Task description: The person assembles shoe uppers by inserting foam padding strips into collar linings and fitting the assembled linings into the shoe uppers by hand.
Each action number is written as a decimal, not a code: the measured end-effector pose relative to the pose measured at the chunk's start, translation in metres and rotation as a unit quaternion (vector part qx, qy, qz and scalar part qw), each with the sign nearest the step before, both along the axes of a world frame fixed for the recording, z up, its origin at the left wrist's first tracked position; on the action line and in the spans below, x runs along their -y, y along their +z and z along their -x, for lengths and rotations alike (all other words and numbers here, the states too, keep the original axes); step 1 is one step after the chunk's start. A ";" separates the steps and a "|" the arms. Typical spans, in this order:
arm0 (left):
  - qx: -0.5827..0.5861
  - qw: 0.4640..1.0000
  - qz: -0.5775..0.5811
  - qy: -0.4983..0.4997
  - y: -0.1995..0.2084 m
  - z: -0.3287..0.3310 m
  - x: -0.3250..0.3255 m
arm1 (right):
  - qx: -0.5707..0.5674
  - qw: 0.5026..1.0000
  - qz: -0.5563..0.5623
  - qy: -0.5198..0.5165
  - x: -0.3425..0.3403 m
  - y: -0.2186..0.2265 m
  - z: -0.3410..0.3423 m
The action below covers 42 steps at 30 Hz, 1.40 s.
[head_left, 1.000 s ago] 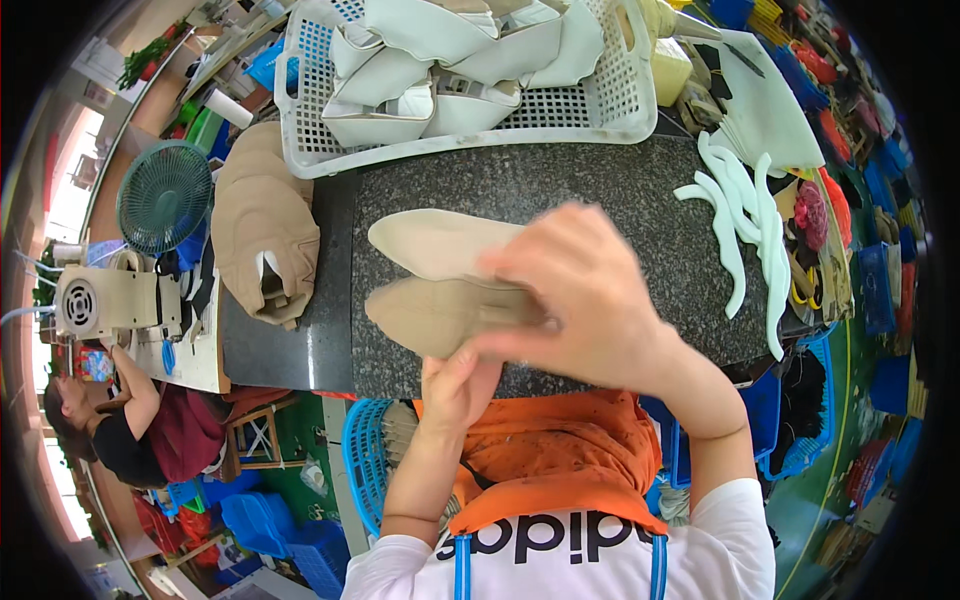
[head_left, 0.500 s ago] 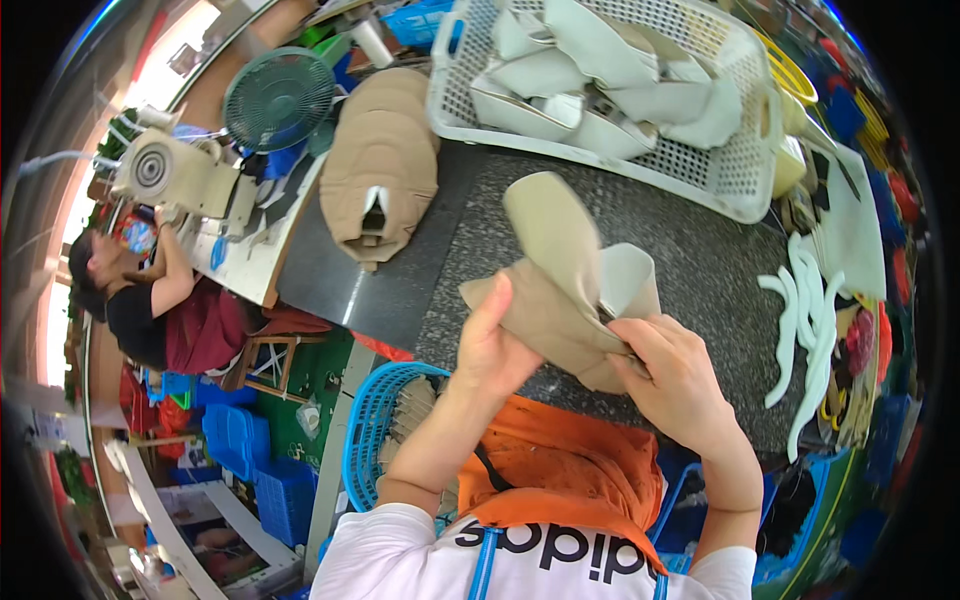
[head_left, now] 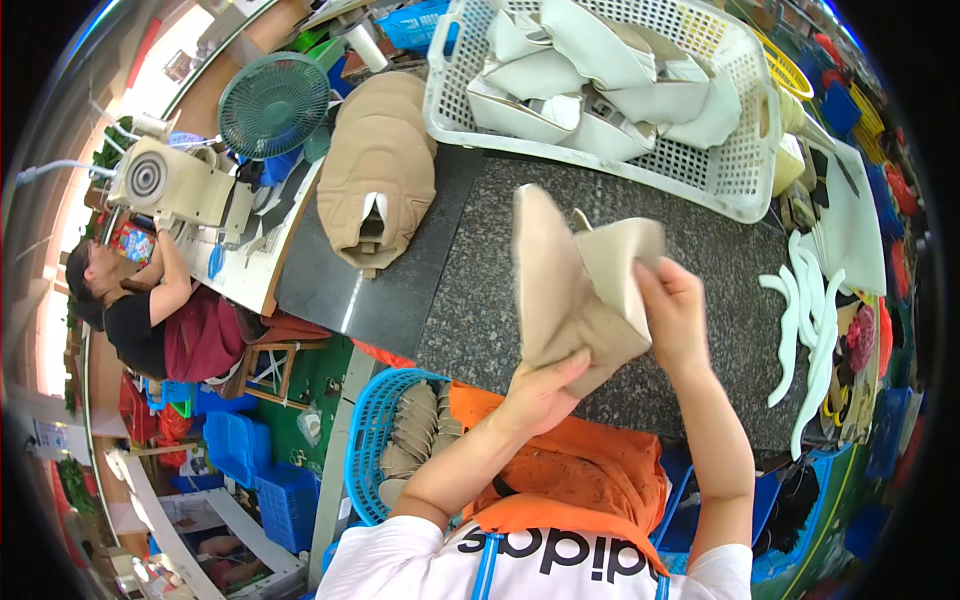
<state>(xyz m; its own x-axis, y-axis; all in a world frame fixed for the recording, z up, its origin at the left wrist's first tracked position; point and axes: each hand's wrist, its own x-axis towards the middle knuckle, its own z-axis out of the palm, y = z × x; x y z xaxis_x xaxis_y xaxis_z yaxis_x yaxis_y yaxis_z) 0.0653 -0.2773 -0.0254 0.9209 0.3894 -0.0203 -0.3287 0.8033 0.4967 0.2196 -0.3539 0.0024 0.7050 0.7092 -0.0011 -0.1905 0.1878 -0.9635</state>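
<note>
Above the dark speckled worktop (head_left: 480, 240) I hold a beige boot upper (head_left: 555, 290), its tall shaft pointing away from me. My left hand (head_left: 545, 398) grips the lower near end, thumb laid on the outside. With my right hand (head_left: 672, 305) I pinch the right-hand edge, where the pale lining shows; some of those fingers are hidden behind the material. To the left lies a nested stack of similar beige uppers (head_left: 380, 150). A white perforated basket (head_left: 700, 192) at the back holds several beige uppers with pale linings (head_left: 620, 85).
Pale wavy strips (head_left: 815, 335) lie at the right. Beside my left forearm, a blue basket (head_left: 357, 455) holds beige pieces (head_left: 410, 430). A green fan (head_left: 272, 100) stands at the far left, near a sewing machine (head_left: 175, 180) where another person (head_left: 135, 315) sits.
The boot upper has been turned in my hands, its shaft now more upright. My left hand moved right and nearer; my right hand shifted up to the far right edge.
</note>
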 end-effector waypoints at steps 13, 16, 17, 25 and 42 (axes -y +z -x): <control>-0.037 0.999 0.017 -0.004 0.013 0.010 -0.028 | 0.167 0.970 0.029 0.174 -0.003 0.023 -0.010; 0.018 0.999 0.021 -0.023 0.007 0.010 -0.026 | 0.035 0.979 0.031 0.198 -0.014 0.014 -0.004; 0.045 0.998 0.038 -0.016 0.006 0.009 -0.026 | 0.126 0.980 0.091 0.126 -0.016 0.016 0.004; 0.132 0.959 0.248 0.041 0.018 0.006 -0.019 | 0.582 0.804 -0.023 -0.123 0.006 0.005 0.035; -0.028 0.971 -0.181 0.152 0.033 0.013 -0.005 | 0.543 0.837 0.065 -0.037 0.007 0.033 0.029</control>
